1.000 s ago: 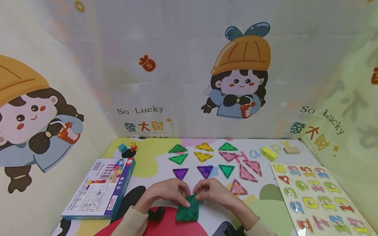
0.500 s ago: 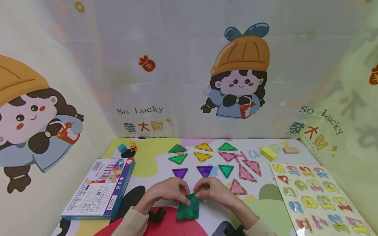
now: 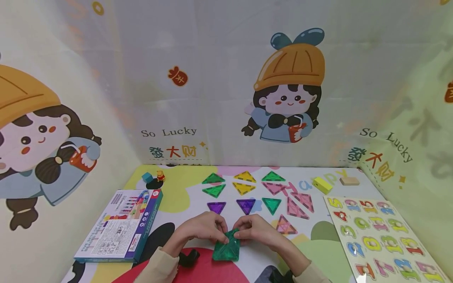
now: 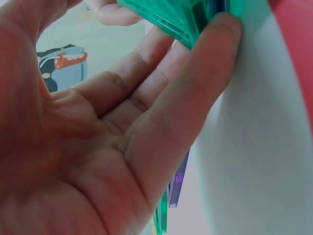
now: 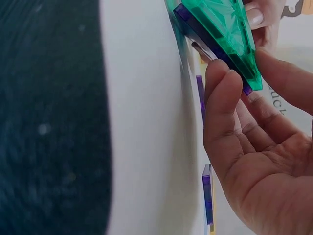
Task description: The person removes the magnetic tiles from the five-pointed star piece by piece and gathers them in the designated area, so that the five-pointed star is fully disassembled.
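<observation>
A translucent green magnetic tile (image 3: 227,251) is held in front of me between both hands, its near part over the red patch of the mat. My left hand (image 3: 204,228) pinches its far left side, thumb toward me and fingers behind. At the far right corner my right hand (image 3: 256,229) pinches it too. The right wrist view shows a purple tile (image 5: 205,39) lying flat along the underside of the green one, its end near the right fingertips. Beyond the hands lie two purple triangle tiles (image 3: 245,205) and a green triangle tile (image 3: 271,205).
Green, yellow (image 3: 244,188) and pink triangle tiles (image 3: 297,208) lie in loose rows farther back. A boxed set (image 3: 118,226) stands left, a number board (image 3: 382,236) right. Blue block (image 3: 147,177), small figure (image 3: 161,175), yellow block (image 3: 322,184) and wooden block (image 3: 349,181) sit near the back.
The green tile has shifted slightly away from me and tilted a little, with both hands still on it. My left thumb has slid toward its far edge. The other tiles have stayed put.
</observation>
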Demonstrator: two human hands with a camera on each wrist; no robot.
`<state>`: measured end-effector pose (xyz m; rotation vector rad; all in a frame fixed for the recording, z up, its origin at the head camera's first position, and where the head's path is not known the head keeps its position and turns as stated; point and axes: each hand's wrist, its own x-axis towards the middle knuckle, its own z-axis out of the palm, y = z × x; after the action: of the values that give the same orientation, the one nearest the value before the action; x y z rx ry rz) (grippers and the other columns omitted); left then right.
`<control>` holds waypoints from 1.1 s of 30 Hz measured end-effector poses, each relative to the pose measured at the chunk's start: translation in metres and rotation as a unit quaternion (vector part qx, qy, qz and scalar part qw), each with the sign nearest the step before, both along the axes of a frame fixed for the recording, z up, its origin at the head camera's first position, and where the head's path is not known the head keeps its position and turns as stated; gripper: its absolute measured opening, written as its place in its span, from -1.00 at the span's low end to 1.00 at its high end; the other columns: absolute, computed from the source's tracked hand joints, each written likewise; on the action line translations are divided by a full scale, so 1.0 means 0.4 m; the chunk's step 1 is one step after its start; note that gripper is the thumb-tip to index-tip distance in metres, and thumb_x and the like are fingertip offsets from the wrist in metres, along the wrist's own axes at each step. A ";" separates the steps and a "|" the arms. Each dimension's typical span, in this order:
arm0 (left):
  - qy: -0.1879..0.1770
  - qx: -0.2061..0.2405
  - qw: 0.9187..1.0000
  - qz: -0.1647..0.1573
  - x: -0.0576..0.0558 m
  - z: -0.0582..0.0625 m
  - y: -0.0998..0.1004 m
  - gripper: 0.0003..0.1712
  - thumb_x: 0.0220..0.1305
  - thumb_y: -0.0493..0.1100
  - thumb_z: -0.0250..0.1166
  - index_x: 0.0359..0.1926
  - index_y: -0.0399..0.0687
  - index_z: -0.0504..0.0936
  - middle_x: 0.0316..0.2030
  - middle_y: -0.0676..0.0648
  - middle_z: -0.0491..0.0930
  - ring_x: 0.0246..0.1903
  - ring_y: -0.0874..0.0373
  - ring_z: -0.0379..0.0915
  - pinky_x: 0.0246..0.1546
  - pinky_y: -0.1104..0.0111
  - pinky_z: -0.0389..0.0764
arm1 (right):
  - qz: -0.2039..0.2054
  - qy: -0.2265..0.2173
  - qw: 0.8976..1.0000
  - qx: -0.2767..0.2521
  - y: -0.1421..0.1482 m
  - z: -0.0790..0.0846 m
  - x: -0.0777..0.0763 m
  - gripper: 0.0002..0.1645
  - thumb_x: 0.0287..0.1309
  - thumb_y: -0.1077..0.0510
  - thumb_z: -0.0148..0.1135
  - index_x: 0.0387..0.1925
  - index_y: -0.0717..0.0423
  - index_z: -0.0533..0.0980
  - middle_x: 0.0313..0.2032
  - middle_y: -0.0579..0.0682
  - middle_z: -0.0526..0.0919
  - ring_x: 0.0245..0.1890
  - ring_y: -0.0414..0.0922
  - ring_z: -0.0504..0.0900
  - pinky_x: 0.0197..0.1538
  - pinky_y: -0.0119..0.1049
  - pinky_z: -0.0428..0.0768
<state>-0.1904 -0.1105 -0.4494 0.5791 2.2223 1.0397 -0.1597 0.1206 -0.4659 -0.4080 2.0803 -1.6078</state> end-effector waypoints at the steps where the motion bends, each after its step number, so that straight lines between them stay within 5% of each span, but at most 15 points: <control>1: -0.001 0.000 1.000 0.001 0.000 0.000 0.000 -0.80 -0.04 -0.05 0.51 -0.40 0.04 0.69 -0.53 0.07 0.64 -0.56 0.22 0.48 -0.46 0.36 0.49 | 0.000 -0.001 1.000 -0.002 0.000 -0.001 0.000 -0.74 0.18 0.13 0.37 -0.18 0.25 0.64 -0.44 0.02 0.72 -0.50 -0.19 0.66 -0.33 -0.33 0.68; 23: -0.024 0.024 0.999 0.029 -0.012 -0.012 -0.012 -0.80 0.07 -0.07 0.43 -0.32 -0.06 0.70 -0.40 0.04 0.66 -0.50 0.20 0.53 -0.37 0.36 0.62 | 0.001 -0.008 1.000 -0.016 0.004 -0.007 0.001 -0.81 0.20 0.19 0.35 -0.24 0.28 0.68 -0.39 0.13 0.75 -0.52 -0.18 0.66 -0.30 -0.27 0.72; 33: 0.033 -0.009 0.996 0.082 -0.024 0.022 -0.052 -0.77 0.07 -0.03 0.45 -0.35 -0.07 0.68 -0.45 0.02 0.62 -0.53 0.18 0.50 -0.40 0.34 0.62 | 0.005 -0.008 1.000 -0.012 0.004 -0.011 0.001 -0.83 0.19 0.21 0.35 -0.28 0.29 0.67 -0.40 0.17 0.73 -0.49 -0.17 0.67 -0.27 -0.25 0.73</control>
<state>-0.2000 -0.1314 -0.4407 0.4336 2.3665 1.0967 -0.1592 0.1221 -0.4702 -0.4124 2.0453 -1.6264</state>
